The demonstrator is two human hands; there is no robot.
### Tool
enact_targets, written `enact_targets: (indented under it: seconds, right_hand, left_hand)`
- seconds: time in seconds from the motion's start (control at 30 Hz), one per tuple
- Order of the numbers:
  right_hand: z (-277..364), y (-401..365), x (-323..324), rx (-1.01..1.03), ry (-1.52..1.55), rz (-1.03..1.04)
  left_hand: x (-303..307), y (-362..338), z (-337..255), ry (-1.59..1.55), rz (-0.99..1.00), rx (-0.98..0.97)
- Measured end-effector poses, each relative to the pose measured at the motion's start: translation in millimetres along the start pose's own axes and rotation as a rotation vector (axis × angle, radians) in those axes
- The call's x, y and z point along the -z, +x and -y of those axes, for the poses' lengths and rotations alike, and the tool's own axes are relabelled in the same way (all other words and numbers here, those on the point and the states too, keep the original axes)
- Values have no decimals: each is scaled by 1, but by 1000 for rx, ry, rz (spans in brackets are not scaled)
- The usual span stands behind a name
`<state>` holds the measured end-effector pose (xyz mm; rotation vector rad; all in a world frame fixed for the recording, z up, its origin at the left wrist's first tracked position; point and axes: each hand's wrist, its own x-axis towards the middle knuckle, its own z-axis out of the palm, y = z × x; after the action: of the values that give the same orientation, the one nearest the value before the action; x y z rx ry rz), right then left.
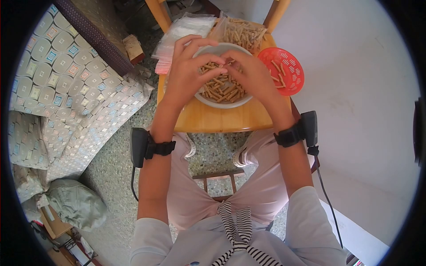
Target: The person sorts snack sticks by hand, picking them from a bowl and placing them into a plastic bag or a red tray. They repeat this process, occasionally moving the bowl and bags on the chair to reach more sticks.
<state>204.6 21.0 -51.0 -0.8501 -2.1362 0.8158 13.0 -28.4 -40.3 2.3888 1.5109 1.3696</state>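
Over a white bowl point(220, 105) of short brown sticks point(224, 91), both hands meet with their fingertips close together. My left hand point(188, 64) is bent, thumb and forefinger nearly closed at the middle of the bowl. My right hand point(248, 71) has its thumb and fingers pinched there too. What lies between the fingertips is too small to make out. Right of the bowl is a red basket point(295, 73) with a few light brown sticks point(278, 73). A clear bag point(244, 33) of similar sticks lies behind the bowl.
A wooden chair seat point(222, 122) bears these things. Flat plastic bags point(182, 37) are stacked at its back left. Patterned cloth point(84, 102) hangs on the left, with a grey-green bag point(75, 204) on the floor below. A white wall point(359, 88) rises on the right.
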Motion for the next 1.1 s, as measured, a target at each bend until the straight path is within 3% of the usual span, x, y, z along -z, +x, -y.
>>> enact_targets:
  seconds: [0.13, 0.23, 0.3, 0.43, 0.5, 0.73, 0.8, 0.93, 1.0, 1.1]
  right_hand:
    - [1, 1, 4, -34, 0, 27]
    - [-2, 8, 13, 119, -6, -94]
    - [-1, 13, 21, 328, -152, -197]
    - [12, 14, 21, 419, -176, -248]
    - [22, 8, 16, 228, -29, -114]
    - [20, 8, 10, 323, -16, -196]
    - [22, 7, 12, 166, 14, -197]
    - [13, 7, 12, 147, -8, -201]
    - [5, 7, 3, 84, 50, -62]
    - [4, 4, -14, -9, 69, -9]
  left_hand:
    - [2, 1, -2, 31, -19, -33]
    - [5, 2, -2, 35, -68, 12]
    - [3, 2, 3, 39, -91, 2]
    - [-2, 2, 5, 80, -122, -22]
    - [-4, 1, 5, 107, -120, -30]
    - [-6, -1, 3, 79, -72, 5]
    - [-2, 0, 2, 8, -103, 62]
    - [8, 1, 6, -4, -151, 134]
    - [10, 1, 7, -119, -200, 247]
    - [15, 2, 12, -17, -209, 242]
